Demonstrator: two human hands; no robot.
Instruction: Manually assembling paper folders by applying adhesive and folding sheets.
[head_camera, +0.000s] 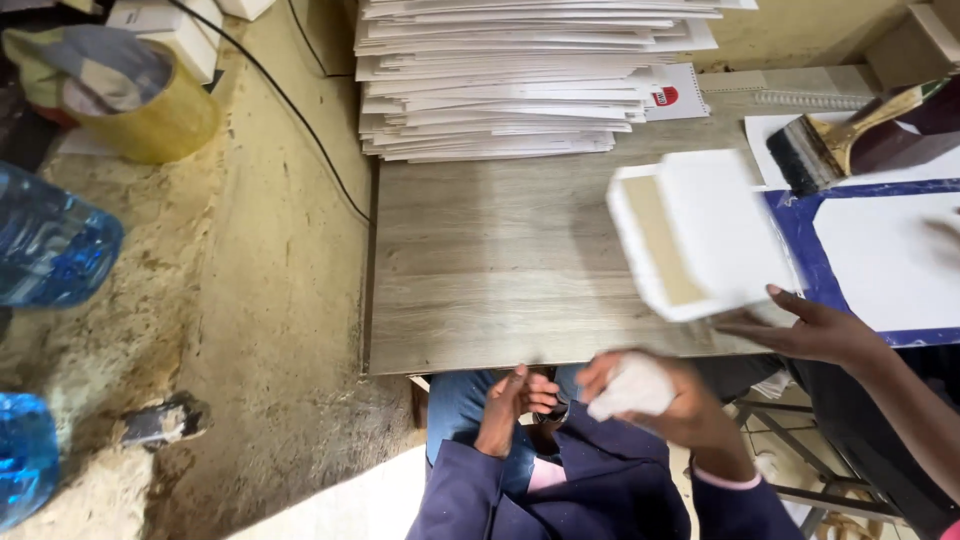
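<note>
My right hand (668, 405) sits just below the near edge of the wooden table (480, 260) and grips a crumpled white cloth (632, 388). My left hand (512, 405) rests beside it over my lap, fingers curled in, with nothing visible in it. Both of my sleeves are dark blue with pink cuffs. Another person's hand (815, 330) reaches in from the right and touches the lower edge of a white board-covered book block (700, 235), which is tilted above the table and blurred.
A tall stack of white sheets (510, 80) fills the table's far side. A wide paintbrush (835, 140) lies at the right, above a blue-edged white sheet (880, 260). On the rough surface to the left are blue water bottles (50, 250), a yellow tape roll (150, 110) and a black cable (300, 120).
</note>
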